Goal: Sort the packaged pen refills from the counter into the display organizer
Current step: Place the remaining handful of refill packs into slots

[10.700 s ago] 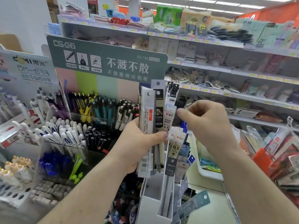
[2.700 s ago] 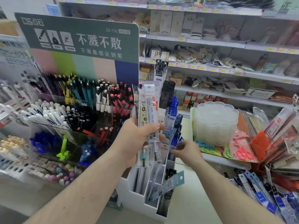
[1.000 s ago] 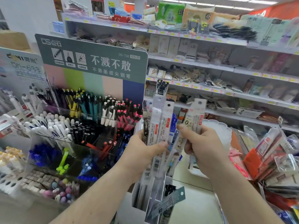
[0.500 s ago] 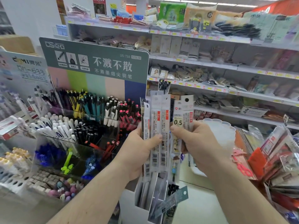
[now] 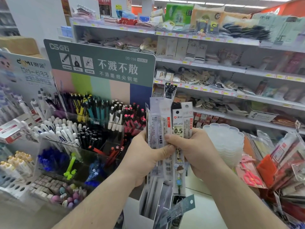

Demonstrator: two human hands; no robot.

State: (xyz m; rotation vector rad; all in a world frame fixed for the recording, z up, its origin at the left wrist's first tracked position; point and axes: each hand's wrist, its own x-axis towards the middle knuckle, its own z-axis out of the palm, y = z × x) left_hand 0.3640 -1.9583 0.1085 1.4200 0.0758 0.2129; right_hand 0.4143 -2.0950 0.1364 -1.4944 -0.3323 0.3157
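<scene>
2 hands (image 5: pixel 168 156) grip refill packs (image 5: pixel 166 123) (1 marked "0.5") w/ thumbs.

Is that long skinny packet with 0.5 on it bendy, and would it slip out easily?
Probably bendy: the 0.5 refill packet is a long, thin, flat sleeve held only near its middle by the right hand. Its glossy wrap looks slippery, so it might slide against the packets in the left hand. Likely very light.
</scene>
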